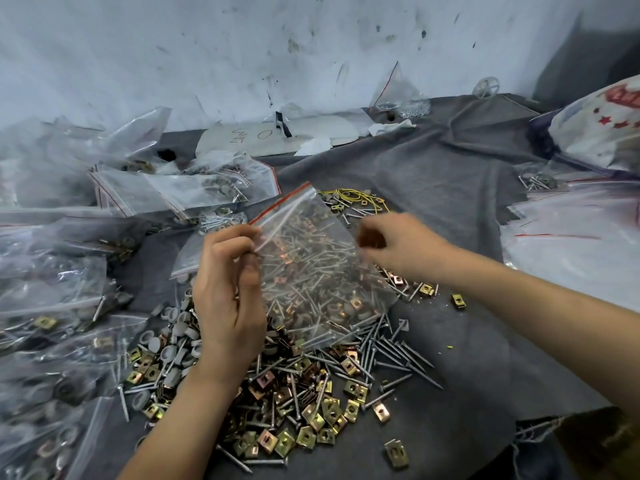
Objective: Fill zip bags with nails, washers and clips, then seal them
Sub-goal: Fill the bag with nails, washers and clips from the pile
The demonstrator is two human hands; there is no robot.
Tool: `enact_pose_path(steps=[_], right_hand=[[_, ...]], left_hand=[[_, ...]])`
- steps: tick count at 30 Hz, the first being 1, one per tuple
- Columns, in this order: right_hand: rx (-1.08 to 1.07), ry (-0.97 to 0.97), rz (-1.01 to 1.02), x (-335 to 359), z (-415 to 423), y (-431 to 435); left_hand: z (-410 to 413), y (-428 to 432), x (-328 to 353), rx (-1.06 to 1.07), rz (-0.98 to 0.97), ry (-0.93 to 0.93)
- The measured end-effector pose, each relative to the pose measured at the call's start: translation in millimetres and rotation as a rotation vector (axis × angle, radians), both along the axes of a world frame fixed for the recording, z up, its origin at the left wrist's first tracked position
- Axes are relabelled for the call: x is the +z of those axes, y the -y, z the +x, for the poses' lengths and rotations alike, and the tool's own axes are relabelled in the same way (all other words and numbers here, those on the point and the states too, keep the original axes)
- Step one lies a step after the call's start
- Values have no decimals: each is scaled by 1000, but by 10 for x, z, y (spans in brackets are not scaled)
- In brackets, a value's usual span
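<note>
A clear zip bag point(311, 258) with a red strip along its mouth hangs over the work heap. My left hand point(227, 289) pinches its left edge near the mouth. My right hand point(394, 244) is at the bag's right edge with fingers curled; it is blurred, and I cannot tell whether it holds the bag or something small. Beneath the bag lies a heap of grey nails point(391, 351), brass-coloured clips point(311, 410) and grey washers point(169, 351) on a dark grey cloth point(450, 174).
Filled and empty zip bags point(69, 271) pile up on the left. More empty bags point(581, 233) lie on the right below a printed white sack point(602, 129). Yellow rubber bands point(353, 199) sit behind the heap. A scuffed white wall point(277, 46) closes the back.
</note>
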State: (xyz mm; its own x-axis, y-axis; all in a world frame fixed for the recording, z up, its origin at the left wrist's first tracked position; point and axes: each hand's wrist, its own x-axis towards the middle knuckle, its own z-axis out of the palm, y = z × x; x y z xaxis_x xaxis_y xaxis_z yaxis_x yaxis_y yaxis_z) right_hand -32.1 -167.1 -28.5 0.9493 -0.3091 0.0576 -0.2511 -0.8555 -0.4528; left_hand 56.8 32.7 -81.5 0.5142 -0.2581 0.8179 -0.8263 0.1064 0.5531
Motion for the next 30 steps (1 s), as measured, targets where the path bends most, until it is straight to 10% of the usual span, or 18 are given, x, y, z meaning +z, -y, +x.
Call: enact_pose_path(steps=[6, 15, 30], right_hand=[[138, 685, 753, 704, -3, -328], [259, 488, 143, 730, 16, -655], [-63, 574, 304, 382, -18, -213]], left_hand=[[-2, 1, 6, 11, 21, 37], [-4, -6, 0, -63, -19, 35], [-8, -6, 21, 18, -28, 44]])
